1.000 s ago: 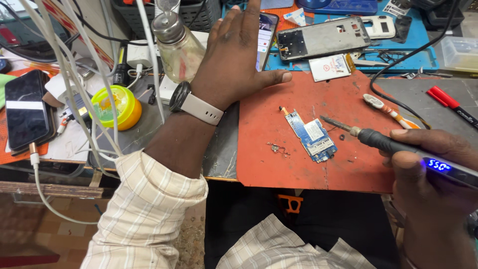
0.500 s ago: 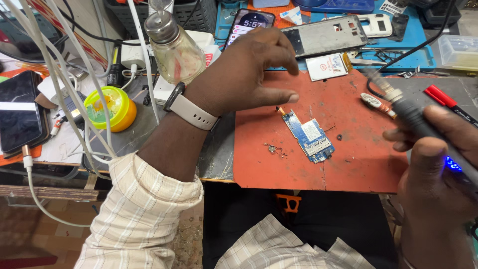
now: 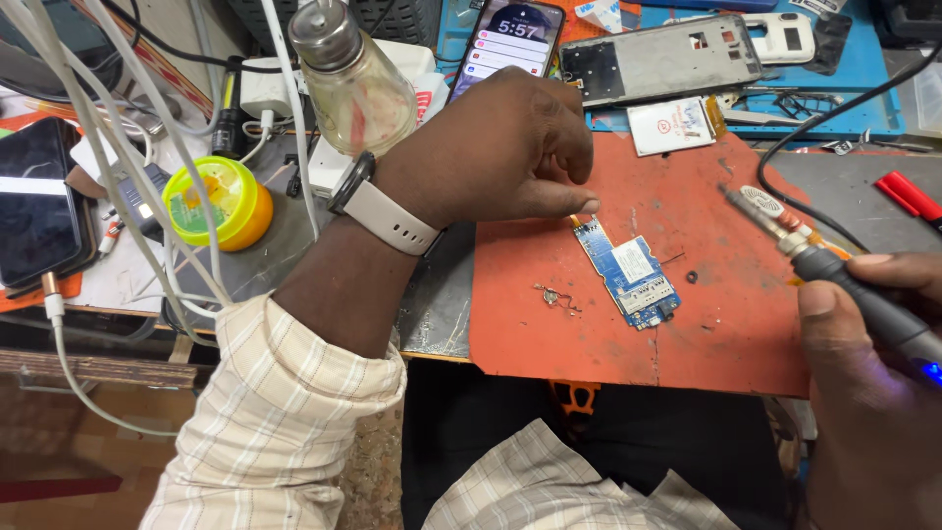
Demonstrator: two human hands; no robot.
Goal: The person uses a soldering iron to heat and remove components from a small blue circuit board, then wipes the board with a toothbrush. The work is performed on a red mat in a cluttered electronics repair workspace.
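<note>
A small blue circuit board point(image 3: 628, 270) lies on an orange work mat point(image 3: 726, 334). My left hand point(image 3: 500, 147), with a pale wristwatch point(image 3: 388, 211) on its wrist, has its fingers curled, and thumb and forefinger pinch the board's top end. My right hand point(image 3: 873, 383) at the right edge grips a dark soldering iron point(image 3: 844, 285). Its metal tip point(image 3: 734, 196) points up and left, well to the right of the board and apart from it. A small tangle of wire scraps point(image 3: 557, 297) lies left of the board.
Behind the mat are a lit phone point(image 3: 510, 39), a stripped phone frame point(image 3: 667, 59) and a glass bottle point(image 3: 353, 83). A yellow-green round tin point(image 3: 211, 201), white cables point(image 3: 128, 196) and a dark phone point(image 3: 34, 196) fill the left. A red pen point(image 3: 908, 194) lies right.
My left hand came back from the far phone and closed down onto the board's top end. My right hand swung the iron away from the board, up and to the right.
</note>
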